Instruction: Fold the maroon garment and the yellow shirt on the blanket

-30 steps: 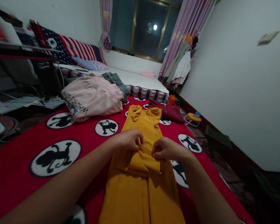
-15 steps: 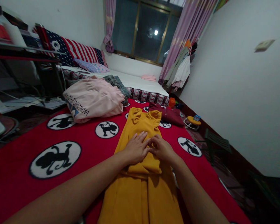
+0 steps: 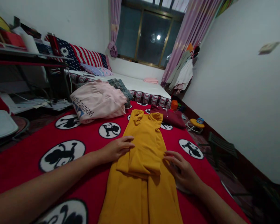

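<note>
A mustard-yellow garment (image 3: 144,146) lies lengthwise in front of me, its two long leg panels running toward me and its upper part folded down over them. Small ruffled pieces show at the far end. My left hand (image 3: 118,148) rests at the left edge of the fold, fingers stretched out and touching the cloth. On the opposite edge my right hand (image 3: 183,171) has its fingers slightly bent, fingertips at the fabric. Neither hand grips anything that I can see.
Beneath is a red blanket (image 3: 91,172) with monkey circles. A pink sweatshirt (image 3: 102,99) and jeans (image 3: 121,88) lie at the far left, a maroon garment (image 3: 174,118) at the far right. Beyond are a bed (image 3: 128,79), a cluttered desk (image 3: 30,60) and a green folding stool (image 3: 221,144).
My hands have moved apart from the middle of the yellow garment to its left and right edges. The fold looks flatter now. The view has shifted slightly.
</note>
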`<state>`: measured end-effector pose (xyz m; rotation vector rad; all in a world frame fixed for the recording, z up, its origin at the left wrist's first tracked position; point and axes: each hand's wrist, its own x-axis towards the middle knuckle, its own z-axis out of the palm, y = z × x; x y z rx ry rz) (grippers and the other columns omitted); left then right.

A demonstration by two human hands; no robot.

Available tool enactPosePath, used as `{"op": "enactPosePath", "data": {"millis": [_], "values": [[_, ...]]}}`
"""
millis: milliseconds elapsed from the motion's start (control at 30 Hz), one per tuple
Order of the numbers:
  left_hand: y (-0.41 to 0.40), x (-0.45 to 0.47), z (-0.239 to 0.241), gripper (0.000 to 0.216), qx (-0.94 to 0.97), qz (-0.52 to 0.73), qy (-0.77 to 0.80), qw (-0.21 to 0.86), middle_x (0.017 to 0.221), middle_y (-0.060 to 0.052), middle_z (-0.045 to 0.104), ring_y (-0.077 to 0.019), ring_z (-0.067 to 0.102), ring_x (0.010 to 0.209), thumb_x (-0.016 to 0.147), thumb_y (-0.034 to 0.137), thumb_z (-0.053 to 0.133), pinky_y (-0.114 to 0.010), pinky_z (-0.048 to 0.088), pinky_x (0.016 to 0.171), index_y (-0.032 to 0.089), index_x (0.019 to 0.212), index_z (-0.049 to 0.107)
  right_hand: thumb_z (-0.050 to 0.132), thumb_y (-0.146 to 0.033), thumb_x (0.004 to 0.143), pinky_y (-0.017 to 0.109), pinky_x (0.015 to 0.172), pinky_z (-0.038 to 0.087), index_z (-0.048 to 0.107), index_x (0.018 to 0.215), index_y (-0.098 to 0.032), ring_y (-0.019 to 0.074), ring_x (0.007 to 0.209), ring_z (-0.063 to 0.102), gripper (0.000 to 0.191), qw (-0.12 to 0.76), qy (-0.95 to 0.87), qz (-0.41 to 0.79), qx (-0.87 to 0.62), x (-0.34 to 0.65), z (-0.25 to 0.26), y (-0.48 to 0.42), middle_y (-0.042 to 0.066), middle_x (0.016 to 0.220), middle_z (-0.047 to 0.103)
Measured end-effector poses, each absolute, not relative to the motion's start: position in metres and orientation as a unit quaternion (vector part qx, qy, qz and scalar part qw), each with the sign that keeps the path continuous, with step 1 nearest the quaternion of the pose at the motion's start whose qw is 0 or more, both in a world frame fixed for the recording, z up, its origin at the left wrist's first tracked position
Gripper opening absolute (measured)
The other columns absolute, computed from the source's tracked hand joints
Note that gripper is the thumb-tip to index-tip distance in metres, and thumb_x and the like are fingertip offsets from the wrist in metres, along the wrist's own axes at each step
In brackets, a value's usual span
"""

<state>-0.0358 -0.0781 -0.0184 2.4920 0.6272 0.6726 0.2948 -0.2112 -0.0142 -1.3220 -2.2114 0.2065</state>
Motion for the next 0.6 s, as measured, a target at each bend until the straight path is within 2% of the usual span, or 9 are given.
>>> {"op": "enactPosePath", "data": {"millis": [67, 200, 300, 367, 467, 600], "values": [[-0.078, -0.07, -0.014, 0.034, 0.916, 0.212, 0.225, 0.255, 0.144, -0.012, 0.048, -0.0224, 0.046, 0.132, 0.095, 0.022, 0.044, -0.037, 0.039, 0.109, 0.022, 0.122, 0.065, 0.048, -0.02, 0.092, 0.039, 0.101, 0.048, 0.056, 0.129, -0.028, 0.0238, 0.127, 0.051, 0.039, 0.242, -0.833, 0.075, -0.491, 0.311, -0.01, -0.228, 0.013, 0.138, 0.051], [-0.086, -0.11, 0.002, 0.045, 0.932, 0.144, 0.224, 0.246, 0.153, -0.006, 0.038, -0.0254, 0.036, 0.14, 0.091, 0.018, 0.051, -0.042, 0.035, 0.112, 0.034, 0.133, 0.057, 0.05, -0.019, 0.091, 0.042, 0.107, 0.044, 0.049, 0.139, -0.033, 0.025, 0.135, 0.043, 0.05, 0.204, -0.854, 0.089, -0.47, 0.314, -0.002, -0.24, 0.01, 0.149, 0.042], [-0.093, -0.102, 0.009, 0.053, 0.945, 0.129, 0.201, 0.221, 0.154, -0.007, 0.036, -0.0272, 0.034, 0.141, 0.088, 0.018, 0.056, -0.044, 0.034, 0.113, 0.035, 0.138, 0.051, 0.05, -0.02, 0.091, 0.045, 0.11, 0.039, 0.048, 0.14, -0.033, 0.0252, 0.139, 0.037, 0.051, 0.198, -0.871, 0.068, -0.445, 0.296, 0.0, -0.227, 0.008, 0.153, 0.037], [-0.096, -0.086, 0.007, 0.05, 0.955, 0.137, 0.165, 0.203, 0.152, -0.007, 0.04, -0.0258, 0.035, 0.141, 0.09, 0.017, 0.052, -0.044, 0.032, 0.114, 0.034, 0.137, 0.052, 0.048, -0.019, 0.092, 0.048, 0.112, 0.035, 0.048, 0.14, -0.032, 0.0241, 0.141, 0.034, 0.05, 0.181, -0.884, 0.06, -0.426, 0.281, -0.001, -0.213, 0.007, 0.154, 0.036], [-0.094, -0.062, -0.001, 0.043, 0.963, 0.15, 0.106, 0.196, 0.145, -0.005, 0.049, -0.0238, 0.034, 0.141, 0.093, 0.016, 0.046, -0.044, 0.028, 0.116, 0.035, 0.129, 0.059, 0.047, -0.021, 0.094, 0.05, 0.114, 0.03, 0.053, 0.135, -0.033, 0.0224, 0.141, 0.035, 0.043, 0.155, -0.891, 0.076, -0.42, 0.264, -0.003, -0.193, 0.007, 0.15, 0.042], [-0.093, -0.055, -0.007, 0.038, 0.956, 0.161, 0.09, 0.228, 0.137, -0.006, 0.057, -0.0225, 0.038, 0.139, 0.093, 0.018, 0.045, -0.044, 0.028, 0.116, 0.032, 0.124, 0.063, 0.047, -0.028, 0.097, 0.05, 0.112, 0.03, 0.059, 0.127, -0.029, 0.0218, 0.133, 0.047, 0.033, 0.182, -0.875, 0.113, -0.433, 0.254, -0.002, -0.187, 0.009, 0.138, 0.057]]}}
